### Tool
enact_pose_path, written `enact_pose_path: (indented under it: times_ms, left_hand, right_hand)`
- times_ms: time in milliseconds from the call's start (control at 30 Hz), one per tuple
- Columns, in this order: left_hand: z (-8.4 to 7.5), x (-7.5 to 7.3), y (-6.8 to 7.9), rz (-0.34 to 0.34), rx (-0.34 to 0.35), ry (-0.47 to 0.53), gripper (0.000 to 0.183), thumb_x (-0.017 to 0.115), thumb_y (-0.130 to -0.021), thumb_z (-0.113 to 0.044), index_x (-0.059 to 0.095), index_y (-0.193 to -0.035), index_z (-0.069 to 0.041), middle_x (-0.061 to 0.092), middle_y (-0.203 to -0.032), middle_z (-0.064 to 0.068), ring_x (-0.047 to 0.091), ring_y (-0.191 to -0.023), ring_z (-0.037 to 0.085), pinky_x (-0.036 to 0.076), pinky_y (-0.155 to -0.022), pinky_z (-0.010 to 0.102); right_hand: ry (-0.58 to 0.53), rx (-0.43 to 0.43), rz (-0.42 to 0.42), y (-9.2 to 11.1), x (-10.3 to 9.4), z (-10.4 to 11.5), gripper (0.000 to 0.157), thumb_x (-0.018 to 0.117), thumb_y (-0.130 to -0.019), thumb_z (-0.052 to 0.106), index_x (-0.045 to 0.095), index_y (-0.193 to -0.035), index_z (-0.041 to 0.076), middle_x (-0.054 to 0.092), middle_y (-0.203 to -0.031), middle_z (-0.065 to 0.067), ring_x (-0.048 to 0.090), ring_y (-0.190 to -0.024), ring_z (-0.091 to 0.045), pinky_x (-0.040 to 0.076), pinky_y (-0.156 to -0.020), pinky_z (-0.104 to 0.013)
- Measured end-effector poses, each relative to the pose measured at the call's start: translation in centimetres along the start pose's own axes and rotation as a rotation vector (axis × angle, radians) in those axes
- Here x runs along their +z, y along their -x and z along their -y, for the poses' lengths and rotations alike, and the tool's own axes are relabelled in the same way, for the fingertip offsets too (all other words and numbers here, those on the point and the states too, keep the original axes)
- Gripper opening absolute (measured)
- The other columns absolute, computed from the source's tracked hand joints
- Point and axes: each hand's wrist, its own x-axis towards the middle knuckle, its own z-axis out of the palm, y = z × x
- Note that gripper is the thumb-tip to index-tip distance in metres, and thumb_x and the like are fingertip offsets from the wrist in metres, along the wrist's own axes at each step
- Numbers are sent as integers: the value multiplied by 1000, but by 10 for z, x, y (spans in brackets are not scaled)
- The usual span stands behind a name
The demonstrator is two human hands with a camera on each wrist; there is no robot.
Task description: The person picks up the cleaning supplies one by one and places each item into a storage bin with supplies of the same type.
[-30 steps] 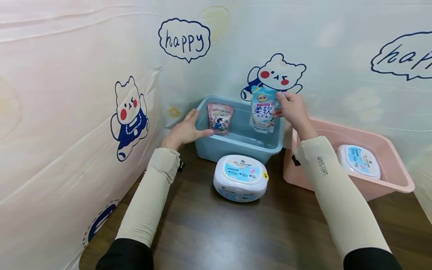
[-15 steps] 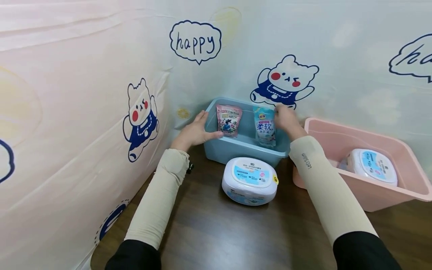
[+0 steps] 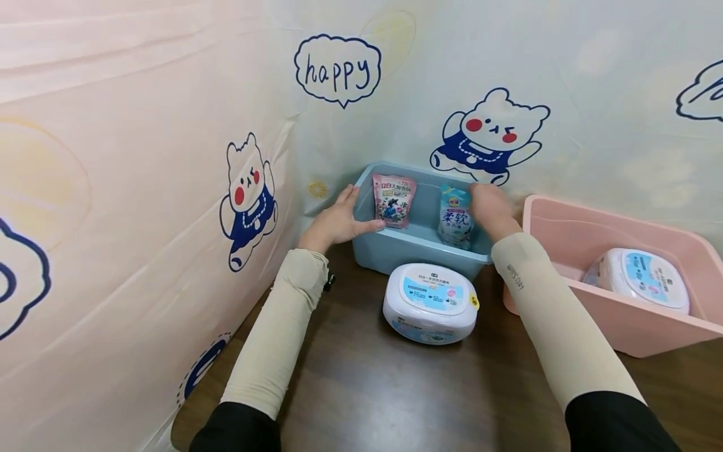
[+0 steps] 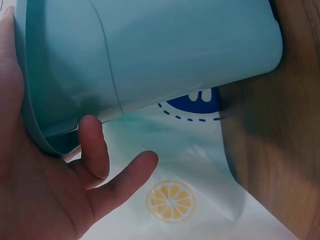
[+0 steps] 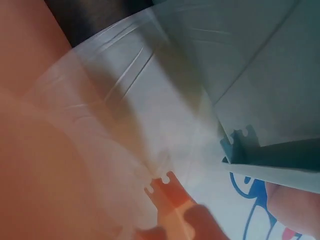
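Note:
A blue plastic bin (image 3: 420,242) stands against the cloth backdrop. Inside at its right end is a small blue laundry detergent pouch (image 3: 455,216), upright, its label facing me. My right hand (image 3: 492,210) holds the pouch at its right edge, fingers hidden behind it. At the bin's left end my left hand (image 3: 337,220) rests on the rim, thumb laid along the front edge and fingers spread along the side. In the left wrist view two fingers (image 4: 135,172) stick out free of the bin wall. A pink detergent pouch (image 3: 394,201) leans inside, left of the blue one.
A white oval laundry-pod tub (image 3: 431,304) stands on the dark wooden table (image 3: 395,395), close in front of the blue bin. To the right, a pink bin (image 3: 615,317) contains a similar white tub (image 3: 649,279). The printed cloth (image 3: 158,188) rises along the left and back.
My right hand has lowered the blue pouch from above the blue bin down inside it. The left hand has stayed at the rim. The head view has turned slightly left.

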Motion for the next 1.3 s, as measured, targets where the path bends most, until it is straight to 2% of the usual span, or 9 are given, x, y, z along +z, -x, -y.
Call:
enact_pose_path:
  times_ms: [133, 333, 433, 600, 767, 867, 1067, 1167, 1300]
  left_hand:
    - [-2, 2, 3, 6, 2, 0, 119, 53, -65, -85, 3, -153, -22, -3, -158, -5, 32, -133, 35, 30, -103, 52]
    - [-5, -2, -1, 9, 12, -15, 120, 51, -65, -85, 2, -153, -22, -4, -158, -4, 30, -134, 36, 29, -103, 53]
    - [-13, -2, -6, 14, 25, -29, 120, 50, -65, -86, 1, -153, -22, -4, -158, -3, 30, -134, 37, 28, -103, 55]
    - [-16, -4, -9, 1, 44, -74, 117, 47, -68, -86, -1, -153, -21, -4, -158, -2, 27, -135, 37, 25, -104, 55]
    - [-6, -2, 0, 9, 41, -87, 116, 43, -70, -86, -2, -153, -18, -5, -158, 1, 22, -137, 36, 22, -106, 55]
    - [2, 1, 3, 10, 36, -77, 117, 42, -69, -87, -1, -153, -17, -3, -158, 4, 20, -138, 38, 21, -105, 57]
    - [8, 4, 2, 27, 10, -81, 121, 39, -67, -89, -2, -153, -14, -6, -157, 7, 14, -138, 40, 18, -104, 61]
    - [3, 1, -1, 47, 19, -92, 122, 38, -67, -90, -5, -152, -13, -9, -157, 9, 12, -138, 42, 17, -103, 63]
    - [-6, -2, -4, 59, 41, -119, 123, 35, -67, -91, -7, -152, -12, -10, -157, 10, 11, -138, 44, 16, -103, 63]
  right_hand:
    - [26, -10, -19, 5, -1, -1, 34, 58, -88, 2, 56, -123, -1, 59, -112, -25, 54, -92, -36, 43, -86, -55]
    - [-116, -3, -41, 14, -14, 0, 43, 52, -93, 7, 47, -134, -2, 50, -128, -26, 49, -104, -38, 39, -93, -55]
    - [-189, 12, -34, 28, -33, -6, 47, 50, -96, 13, 42, -140, 0, 44, -136, -24, 46, -110, -38, 37, -97, -54]
    - [-238, 56, -54, 59, -79, -13, 44, 47, -98, 22, 47, -137, 2, 47, -134, -21, 45, -110, -37, 39, -96, -53]
    - [-230, -57, 39, 97, -112, -31, 41, 50, -97, 27, 55, -129, 2, 53, -127, -21, 50, -107, -36, 43, -91, -52]
    - [-211, -122, 90, 120, -110, -48, 38, 53, -97, 28, 58, -126, 3, 57, -120, -21, 54, -103, -35, 45, -87, -51]
    - [-222, -153, 115, 162, -98, -85, 45, 54, -96, 33, 55, -128, 0, 55, -123, -22, 51, -112, -37, 40, -92, -54]
    - [-206, -190, 54, 183, -97, -106, 41, 54, -97, 27, 56, -124, -3, 56, -121, -24, 51, -113, -39, 39, -91, -56]
    - [-134, -198, -45, 210, -93, -134, 35, 58, -94, 27, 61, -118, 1, 59, -117, -19, 52, -111, -37, 39, -90, -54]
